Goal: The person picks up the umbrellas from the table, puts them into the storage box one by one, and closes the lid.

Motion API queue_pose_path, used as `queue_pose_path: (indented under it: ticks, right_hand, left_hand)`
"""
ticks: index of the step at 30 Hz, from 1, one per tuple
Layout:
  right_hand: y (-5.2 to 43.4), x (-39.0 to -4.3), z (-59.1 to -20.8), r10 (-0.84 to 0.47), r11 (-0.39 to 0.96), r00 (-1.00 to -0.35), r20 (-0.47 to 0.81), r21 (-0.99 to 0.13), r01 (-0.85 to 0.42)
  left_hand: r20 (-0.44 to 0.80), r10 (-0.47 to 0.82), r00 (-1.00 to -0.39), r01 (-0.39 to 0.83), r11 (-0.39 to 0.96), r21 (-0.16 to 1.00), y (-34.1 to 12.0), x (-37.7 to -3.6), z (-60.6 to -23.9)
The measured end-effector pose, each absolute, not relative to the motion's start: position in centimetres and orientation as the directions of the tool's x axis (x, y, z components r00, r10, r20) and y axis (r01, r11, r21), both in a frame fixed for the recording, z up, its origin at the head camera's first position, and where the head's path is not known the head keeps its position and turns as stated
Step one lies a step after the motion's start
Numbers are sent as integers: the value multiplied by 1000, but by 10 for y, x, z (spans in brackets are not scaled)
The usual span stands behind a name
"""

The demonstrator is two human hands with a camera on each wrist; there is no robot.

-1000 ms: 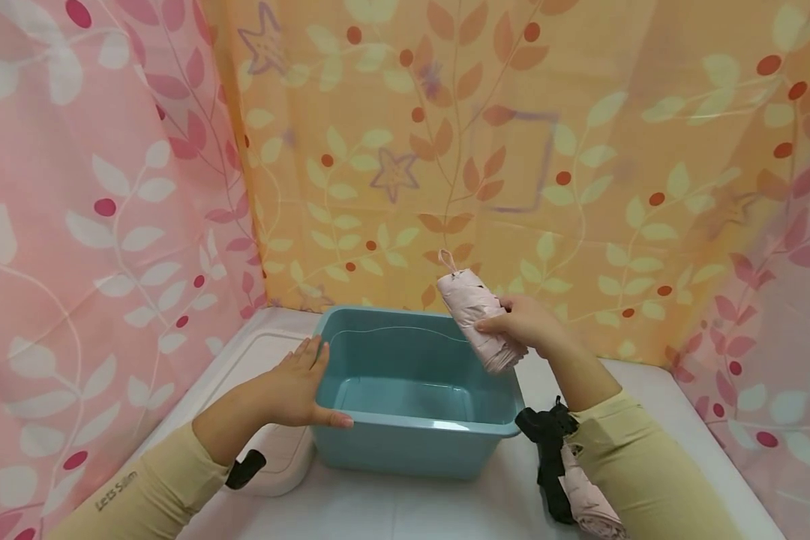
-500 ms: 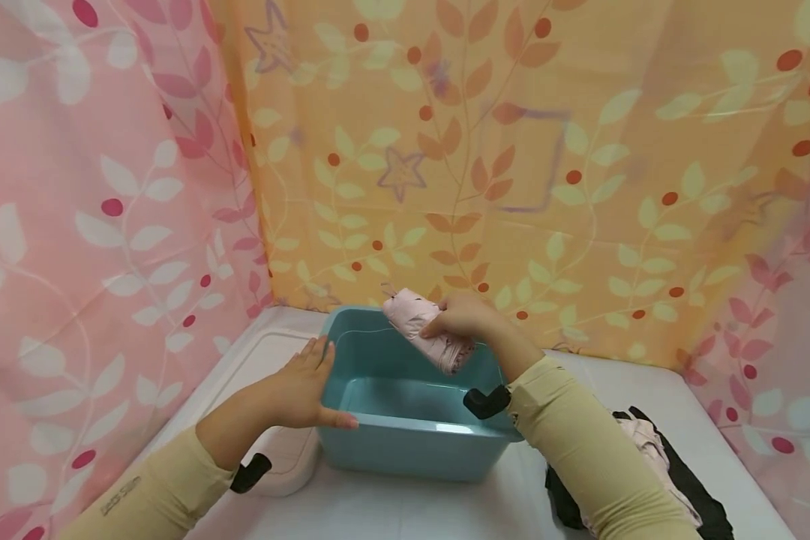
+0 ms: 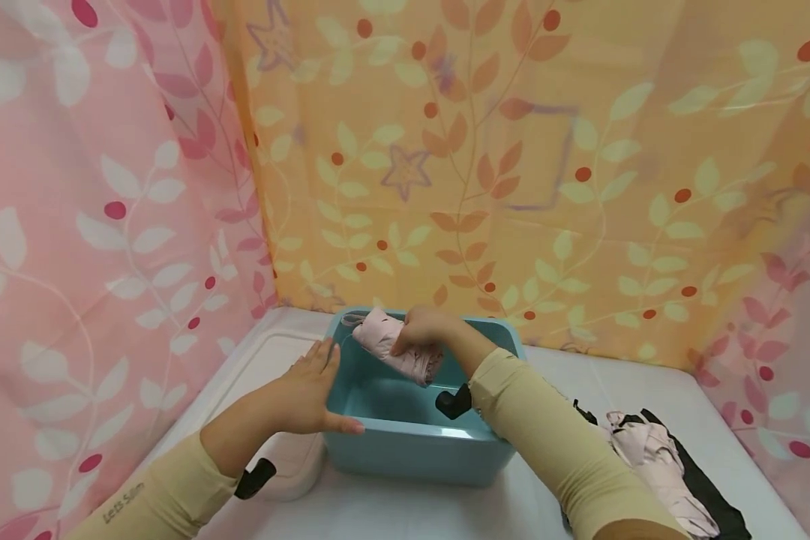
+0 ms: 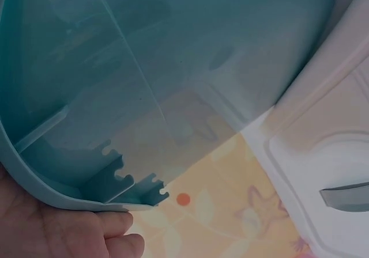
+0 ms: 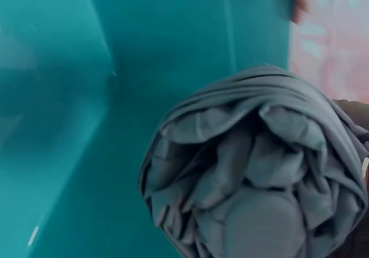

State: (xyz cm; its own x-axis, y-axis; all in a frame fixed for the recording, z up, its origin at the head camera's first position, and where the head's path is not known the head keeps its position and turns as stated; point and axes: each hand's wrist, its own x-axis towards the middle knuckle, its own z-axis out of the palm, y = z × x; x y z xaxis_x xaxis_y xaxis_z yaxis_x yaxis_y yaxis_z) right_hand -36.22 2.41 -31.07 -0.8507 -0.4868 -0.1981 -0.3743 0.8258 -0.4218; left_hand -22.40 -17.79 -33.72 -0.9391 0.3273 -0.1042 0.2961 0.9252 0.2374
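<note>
My right hand [image 3: 429, 331] grips a folded pink umbrella [image 3: 380, 337] inside the upper part of a blue-green plastic bin [image 3: 415, 448]. The umbrella lies tilted, its loop strap toward the bin's left back corner. In the right wrist view, the umbrella's gathered end [image 5: 262, 223] looks grey and fills the lower right, with the bin's wall behind. My left hand [image 3: 290, 390] rests against the bin's left side, fingers straight and thumb along the front rim. In the left wrist view, the fingers of my left hand [image 4: 69, 235] lie by the bin's rim [image 4: 34, 192].
A white lid [image 3: 290, 465] lies left of the bin, partly beneath my left arm. On the white table [image 3: 378, 517] at the right, a pink folded umbrella [image 3: 655, 465] lies with black ones [image 3: 709, 487], partly behind my right sleeve. Patterned curtains [image 3: 405, 247] stand around the table.
My right hand has carried the pink umbrella leftward and down, from above the bin's right rim into the bin. My left hand has stayed at the bin's left side.
</note>
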Motion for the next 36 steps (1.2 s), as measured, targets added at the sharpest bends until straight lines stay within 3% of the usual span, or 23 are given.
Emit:
queue_pose_path:
  ticks: [20, 36]
  right_hand:
    - [-2, -350, -333, -582, 783, -776, -243, -424, -455]
    - [-9, -344, -336, -527, 789, -795, -301, -520, -326]
  left_hand:
    - [-104, 320, -942, 290, 929, 227, -180, -212, -339]
    - [-109, 321, -941, 290, 928, 232, -177, -213, -338]
